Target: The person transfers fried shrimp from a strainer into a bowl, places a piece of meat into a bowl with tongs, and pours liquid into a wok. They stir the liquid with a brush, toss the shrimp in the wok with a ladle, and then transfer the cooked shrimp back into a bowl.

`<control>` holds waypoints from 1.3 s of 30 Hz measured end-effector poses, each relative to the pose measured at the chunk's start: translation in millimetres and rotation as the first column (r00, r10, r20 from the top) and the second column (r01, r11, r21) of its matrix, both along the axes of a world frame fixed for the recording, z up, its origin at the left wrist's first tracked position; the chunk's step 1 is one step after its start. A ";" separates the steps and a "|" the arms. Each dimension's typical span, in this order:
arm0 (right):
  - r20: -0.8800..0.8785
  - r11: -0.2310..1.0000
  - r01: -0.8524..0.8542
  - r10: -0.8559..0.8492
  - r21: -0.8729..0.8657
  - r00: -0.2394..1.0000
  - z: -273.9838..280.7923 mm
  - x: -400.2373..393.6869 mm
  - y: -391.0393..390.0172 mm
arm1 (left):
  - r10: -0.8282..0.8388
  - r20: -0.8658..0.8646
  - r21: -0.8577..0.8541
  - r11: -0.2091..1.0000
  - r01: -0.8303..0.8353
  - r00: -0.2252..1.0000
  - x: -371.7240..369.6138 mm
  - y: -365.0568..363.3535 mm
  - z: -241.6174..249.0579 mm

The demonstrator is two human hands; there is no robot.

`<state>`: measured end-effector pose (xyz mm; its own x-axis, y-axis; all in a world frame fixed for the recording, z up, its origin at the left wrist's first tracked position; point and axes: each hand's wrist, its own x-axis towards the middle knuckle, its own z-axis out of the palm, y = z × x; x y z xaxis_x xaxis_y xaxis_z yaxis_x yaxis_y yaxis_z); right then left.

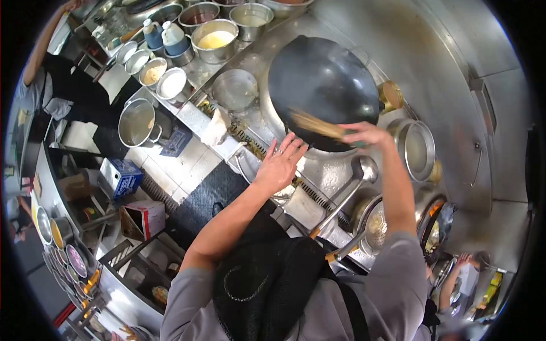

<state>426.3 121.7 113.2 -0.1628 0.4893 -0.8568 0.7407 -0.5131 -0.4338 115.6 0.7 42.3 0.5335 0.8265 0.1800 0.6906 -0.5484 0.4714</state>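
Note:
A large black wok [324, 79] sits on the range in front of me. My right hand [364, 135] is closed around the end of a bamboo brush [313, 122], whose bristles lie across the wok's near inner side. At the wok's near left rim is my left hand [282, 162], its fingers stretched out and slightly apart, fingertips right at the edge. A metal ladle [367, 169] rests to the right of my left hand, its long handle pointing back toward me. A folded white cloth [216, 127] lies on the range's front ledge, left of the wok.
Metal pots [215, 41] and bowls of ingredients line the counter at the upper left, with two jugs [173, 38] among them. A round strainer [375, 227] lies right of the ladle. Beside the floor mat [196, 193] stands a stockpot [136, 122]. Other people work at both sides.

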 end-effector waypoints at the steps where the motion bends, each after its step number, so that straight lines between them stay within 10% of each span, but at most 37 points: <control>1: 0.183 0.981 0.024 -0.060 0.192 0.981 4.7 26.4 2.2 | 0.000 0.011 -0.030 1.000 0.000 1.000 -0.1 3.0 1.3; 2: 0.352 0.941 0.108 -0.225 0.321 0.909 7.9 34.3 1.7 | 0.002 0.025 -0.076 0.997 0.000 1.000 1.1 -1.8 1.4; 3: 0.606 0.576 -0.343 -0.358 0.742 0.711 -40.2 58.6 -3.8 | -0.004 0.017 -0.061 0.998 0.005 1.000 0.1 -2.3 0.8; 4: 0.602 0.569 -0.345 -0.357 0.746 0.714 -36.5 50.6 -9.3 | 0.002 0.016 -0.054 0.999 -0.001 1.000 -1.7 -3.3 2.3; 7: 0.051 0.009 -0.067 -0.741 0.998 0.670 -49.5 24.0 -59.4 | 0.075 0.284 -0.037 0.997 -0.067 0.956 -24.3 -18.6 1.6; 8: -0.135 0.082 0.300 -0.760 0.950 0.635 -81.9 35.6 -78.0 | 0.123 0.309 -0.021 0.992 -0.122 0.943 -40.8 -27.8 -3.2; 9: -0.568 -0.029 0.866 -0.765 0.500 0.302 -67.8 -4.8 -108.4 | 0.186 0.295 -0.050 0.983 -0.179 0.937 -60.6 -40.6 -16.5; 10: -0.592 -0.101 0.838 -0.753 0.536 0.288 -77.2 -40.3 -136.4 | 0.253 0.346 -0.076 0.967 -0.242 0.903 -85.1 -56.7 -22.7; 12: -0.370 0.058 0.871 -0.890 0.488 0.267 -114.0 -46.9 -170.5 | 0.465 0.353 -0.190 0.885 -0.424 0.812 -135.3 -98.7 -34.4; 13: -0.084 0.436 0.482 -0.669 0.760 0.739 -202.3 24.3 -196.7 | 0.562 0.371 -0.245 0.827 -0.506 0.739 -160.8 -121.8 -40.3; 20: -0.022 0.414 0.296 -0.552 0.861 0.834 -142.5 -126.3 -216.8 | 0.894 0.448 -0.064 0.041 -0.997 0.008 -322.1 -287.5 -25.6; 24: -0.005 0.399 0.199 -0.437 0.895 0.900 -137.5 -188.1 -217.0 | 0.784 0.472 0.277 -0.566 -0.776 -0.403 -426.0 -420.3 1.8; 25: 0.004 0.396 0.174 -0.410 0.901 0.912 -135.9 -202.1 -218.4 | 0.497 0.567 -0.033 -0.783 -0.621 -0.657 -443.0 -456.7 6.8; 26: 0.014 0.393 0.149 -0.383 0.907 0.924 -134.9 -215.2 -219.8 | 0.484 0.605 0.161 -0.852 -0.498 -0.632 -468.8 -519.1 -4.8; 32: 0.041 0.356 0.075 -0.307 0.932 0.951 -130.7 -268.5 -228.9 | -0.060 0.296 0.237 -0.962 0.134 -0.953 -507.2 -778.1 15.3; 34: 0.043 0.348 0.071 -0.309 0.935 0.950 -131.3 -276.9 -231.1 | -0.017 0.094 -0.309 -0.951 -0.013 -0.995 -520.4 -829.0 20.1; 39: 0.059 0.329 0.050 -0.313 0.943 0.948 -132.7 -285.5 -234.0 | 0.005 0.071 -0.511 -0.859 -0.041 -0.997 -544.9 -879.3 -5.6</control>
<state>140.7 -112.3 -19.4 0.1400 0.9753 0.1709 0.8129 -0.0146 -0.5823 -429.3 -878.6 36.7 -0.5555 -0.7990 -0.2303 -0.6388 0.2328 0.7333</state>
